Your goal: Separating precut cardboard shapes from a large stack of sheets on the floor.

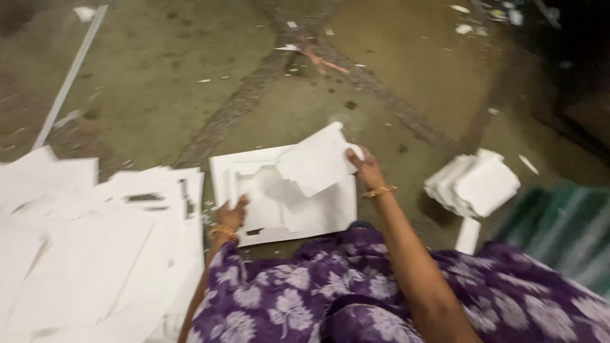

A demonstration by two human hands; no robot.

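Lifting a cut white sheet piece (316, 160) pinched in the right hand (365, 166), a person presses the left hand (232, 214), fingers spread, on the white frame sheet (219, 174) lying on the floor (159, 76), beside stacked white pieces (473, 184).

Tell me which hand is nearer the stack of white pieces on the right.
Right. The right hand lifts a white sheet piece, a gap left of the stack; the left hand presses the white frame, farther off.
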